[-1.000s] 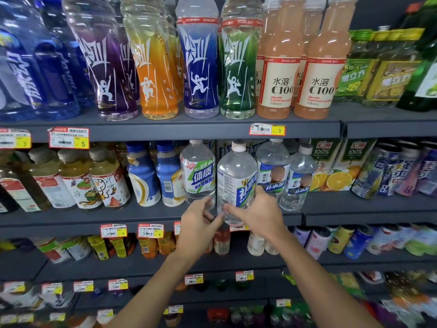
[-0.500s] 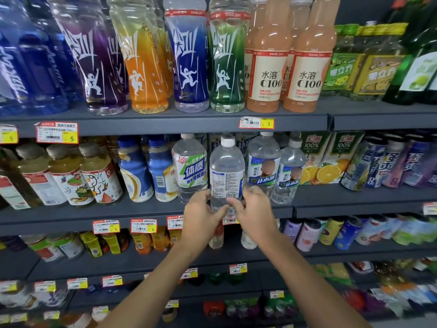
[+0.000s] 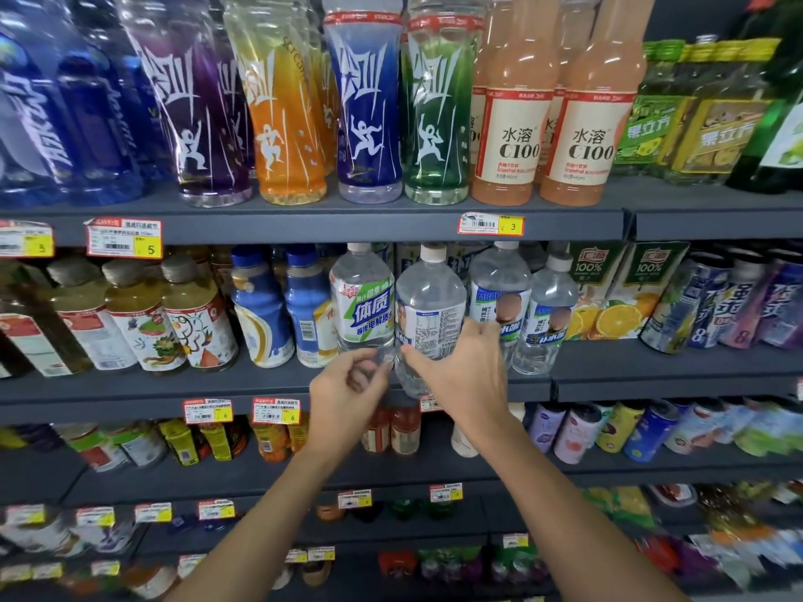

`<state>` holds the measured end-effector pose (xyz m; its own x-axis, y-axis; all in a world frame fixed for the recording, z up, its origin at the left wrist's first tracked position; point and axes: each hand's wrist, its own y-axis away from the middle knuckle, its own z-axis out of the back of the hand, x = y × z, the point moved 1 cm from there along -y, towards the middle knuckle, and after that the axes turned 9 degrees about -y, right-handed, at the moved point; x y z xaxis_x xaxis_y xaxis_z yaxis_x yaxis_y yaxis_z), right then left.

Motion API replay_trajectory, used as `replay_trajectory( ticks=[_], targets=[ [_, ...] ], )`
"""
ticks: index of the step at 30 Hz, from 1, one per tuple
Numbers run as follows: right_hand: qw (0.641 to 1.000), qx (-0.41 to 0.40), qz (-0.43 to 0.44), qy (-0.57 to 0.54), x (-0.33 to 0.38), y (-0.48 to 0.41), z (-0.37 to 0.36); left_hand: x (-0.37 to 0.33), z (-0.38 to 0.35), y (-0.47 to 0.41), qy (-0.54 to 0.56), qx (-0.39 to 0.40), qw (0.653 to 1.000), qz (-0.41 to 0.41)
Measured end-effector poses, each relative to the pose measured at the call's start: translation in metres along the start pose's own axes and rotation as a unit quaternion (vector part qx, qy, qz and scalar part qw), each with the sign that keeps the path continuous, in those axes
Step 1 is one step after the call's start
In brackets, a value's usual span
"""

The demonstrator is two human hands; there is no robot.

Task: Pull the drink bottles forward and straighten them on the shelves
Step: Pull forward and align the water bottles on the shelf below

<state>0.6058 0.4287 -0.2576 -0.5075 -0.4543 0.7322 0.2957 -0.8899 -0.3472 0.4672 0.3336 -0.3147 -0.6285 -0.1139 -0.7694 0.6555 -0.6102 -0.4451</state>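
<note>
Clear plastic drink bottle (image 3: pixel 428 297) with a white cap stands at the front edge of the middle shelf (image 3: pixel 260 384), with the small-print side of its label facing out. The right hand (image 3: pixel 460 371) wraps its lower half from four o'clock, thumb in front. The left hand (image 3: pixel 343 388) sits at seven o'clock with fingers curled; I cannot tell whether it grips anything. A green-labelled bottle (image 3: pixel 363 297) stands just beside at nine o'clock, and a blue-labelled bottle (image 3: pixel 499 293) at three.

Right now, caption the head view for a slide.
Right hand grips a clear bottle, back label outward, at the middle shelf; left hand beside its base.
</note>
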Motion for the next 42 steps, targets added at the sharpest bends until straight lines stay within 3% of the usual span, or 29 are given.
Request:
replay_trajectory(
  ticks=[3,11,22,34,42],
  targets=[
    [1.0,-0.021,0.0,0.001,0.003,0.002,-0.003,0.011,0.009,-0.006,-0.005,-0.079,0.995,0.056],
    [0.992,-0.108,0.002,0.064,0.018,0.007,-0.013,0.008,-0.003,-0.018,-0.084,-0.085,0.992,0.041],
    [0.993,-0.07,0.021,-0.094,0.003,0.0,-0.01,0.005,-0.006,-0.026,-0.08,-0.071,0.994,0.036],
    [0.991,-0.05,0.056,-0.114,-0.005,-0.014,0.001,0.012,-0.003,-0.031,-0.075,-0.053,0.995,0.036],
    [0.995,-0.007,0.081,0.065,-0.013,-0.028,0.011,0.017,-0.002,-0.035,-0.039,-0.033,0.997,0.064]
  ],
)
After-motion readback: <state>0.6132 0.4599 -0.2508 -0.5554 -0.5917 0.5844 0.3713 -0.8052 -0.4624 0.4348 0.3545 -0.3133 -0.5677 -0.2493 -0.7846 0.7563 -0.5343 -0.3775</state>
